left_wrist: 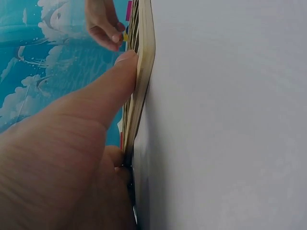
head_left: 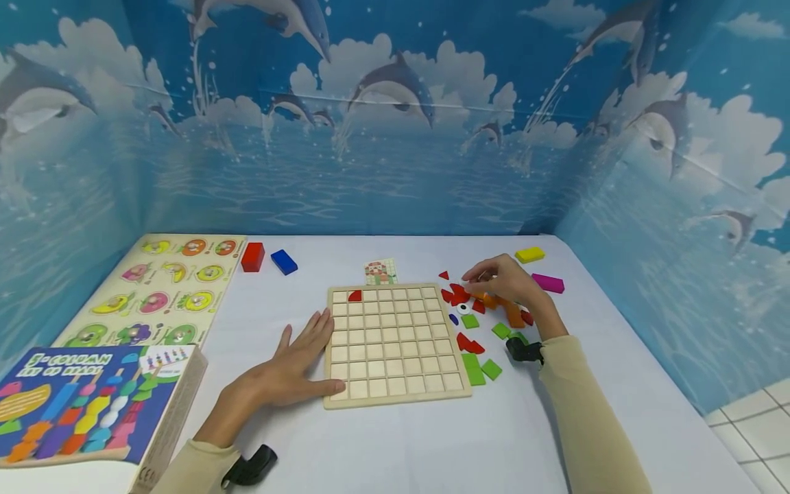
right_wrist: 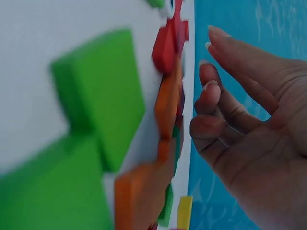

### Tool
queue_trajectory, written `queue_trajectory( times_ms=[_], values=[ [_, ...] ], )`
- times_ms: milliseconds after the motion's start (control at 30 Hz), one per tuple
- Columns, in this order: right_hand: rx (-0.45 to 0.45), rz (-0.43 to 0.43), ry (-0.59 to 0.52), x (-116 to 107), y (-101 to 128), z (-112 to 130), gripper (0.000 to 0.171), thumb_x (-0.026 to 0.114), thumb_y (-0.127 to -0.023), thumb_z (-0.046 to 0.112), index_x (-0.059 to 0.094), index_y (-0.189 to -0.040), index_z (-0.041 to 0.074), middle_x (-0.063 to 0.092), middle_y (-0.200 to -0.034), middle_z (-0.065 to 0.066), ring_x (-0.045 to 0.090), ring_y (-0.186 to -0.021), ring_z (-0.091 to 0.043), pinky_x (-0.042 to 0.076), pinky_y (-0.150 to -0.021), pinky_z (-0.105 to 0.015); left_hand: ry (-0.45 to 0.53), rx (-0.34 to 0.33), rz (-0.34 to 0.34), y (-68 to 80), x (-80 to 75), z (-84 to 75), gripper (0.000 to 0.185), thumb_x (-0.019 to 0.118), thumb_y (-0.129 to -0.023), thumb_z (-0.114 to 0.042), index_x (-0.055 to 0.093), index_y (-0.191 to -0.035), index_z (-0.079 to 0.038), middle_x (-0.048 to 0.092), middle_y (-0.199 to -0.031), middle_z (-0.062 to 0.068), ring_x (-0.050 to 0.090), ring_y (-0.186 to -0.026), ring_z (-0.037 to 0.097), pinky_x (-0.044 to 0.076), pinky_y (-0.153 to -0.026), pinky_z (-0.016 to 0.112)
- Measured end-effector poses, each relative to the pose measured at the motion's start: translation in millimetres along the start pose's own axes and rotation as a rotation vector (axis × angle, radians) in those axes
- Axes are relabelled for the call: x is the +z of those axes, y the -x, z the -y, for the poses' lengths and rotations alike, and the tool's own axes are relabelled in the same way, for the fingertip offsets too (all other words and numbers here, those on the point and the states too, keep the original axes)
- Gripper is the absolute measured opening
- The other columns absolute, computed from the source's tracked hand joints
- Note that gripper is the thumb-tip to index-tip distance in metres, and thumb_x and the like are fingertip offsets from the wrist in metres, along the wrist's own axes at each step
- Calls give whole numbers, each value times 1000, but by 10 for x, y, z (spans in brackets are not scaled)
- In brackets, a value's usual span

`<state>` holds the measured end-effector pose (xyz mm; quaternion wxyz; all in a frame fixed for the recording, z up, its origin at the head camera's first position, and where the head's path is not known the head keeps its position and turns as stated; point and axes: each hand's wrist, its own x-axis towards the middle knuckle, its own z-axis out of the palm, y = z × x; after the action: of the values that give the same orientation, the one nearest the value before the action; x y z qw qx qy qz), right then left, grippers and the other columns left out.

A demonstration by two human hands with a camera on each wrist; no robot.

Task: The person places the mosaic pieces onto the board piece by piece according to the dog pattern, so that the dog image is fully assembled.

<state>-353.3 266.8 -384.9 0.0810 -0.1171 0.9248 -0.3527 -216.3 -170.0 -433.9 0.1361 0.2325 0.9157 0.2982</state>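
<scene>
Tiles (head_left: 478, 312) just under right hand (head_left: 503, 281), beside grid board (head_left: 395, 343).

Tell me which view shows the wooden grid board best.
Head view: the whole wooden grid board is seen from above, with one red piece in its top row and the left hand flat against its left edge. Left wrist view gives only a thin edge-on sliver. Right wrist view does not show it.

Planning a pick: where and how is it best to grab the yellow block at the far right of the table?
Probably from above, fingers across the short width of the yellow block. It lies flat and alone on the white table, long sides free; the magenta block lies apart from it.
</scene>
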Motion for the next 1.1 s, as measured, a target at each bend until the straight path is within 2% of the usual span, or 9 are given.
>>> queue_trajectory(
  times_ms=[133, 233, 333, 433, 667, 1100],
  values=[
    [47, 4, 16, -50, 39, -113, 29, 85, -95, 15, 81, -120, 1, 74, -106, -13, 55, -92, -27, 44, -63, -25, 26, 17, -11, 14, -7, -19, 119, 74, -93, -66, 10, -173, -5, -1, -182, 9, -6, -168, 30, -15, -129, 64],
    [72, 3, 11, -65, 44, -170, 27, 86, -94, 12, 81, -119, 1, 71, -100, -11, 54, -91, -27, 42, -62, -24, 26, 11, -12, 16, -7, -24, 119, 74, -93, -66, 10, -173, -6, -1, -182, 7, -6, -168, 28, -16, -129, 63],
    [73, -1, 3, -73, 43, -201, 26, 86, -93, 9, 81, -117, 0, 69, -96, -11, 54, -89, -27, 43, -63, -23, 12, -2, -8, 17, -8, -24, 119, 73, -93, -67, 9, -173, -9, -3, -182, 3, -7, -168, 24, -15, -130, 61],
    [85, -16, 5, -79, 53, -204, 24, 87, -93, 9, 82, -114, 0, 68, -97, -12, 53, -89, -28, 44, -63, -24, 34, 16, -14, 19, -12, -26, 119, 75, -93, -66, 10, -173, -6, -2, -182, 7, -7, -168, 28, -17, -129, 63],
    [178, -42, 7, -85, 80, -193, 23, 88, -92, 13, 82, -112, 2, 68, -102, -13, 55, -89, -28, 48, -64, -25, 9, -1, -14, 11, 18, 8, 119, 74, -93, -66, 9, -174, -9, -3, -182, 3, -7, -168, 25, -15, -130, 61],
    [192, -26, 32, -59, 87, -138, 24, 85, -94, 11, 79, -114, -1, 65, -93, -11, 53, -83, -26, 47, -66, -28, 19, 0, -21, 35, 10, -39, 119, 75, -92, -65, 11, -174, -7, -1, -183, 6, -6, -168, 29, -15, -129, 63]
  ],
)
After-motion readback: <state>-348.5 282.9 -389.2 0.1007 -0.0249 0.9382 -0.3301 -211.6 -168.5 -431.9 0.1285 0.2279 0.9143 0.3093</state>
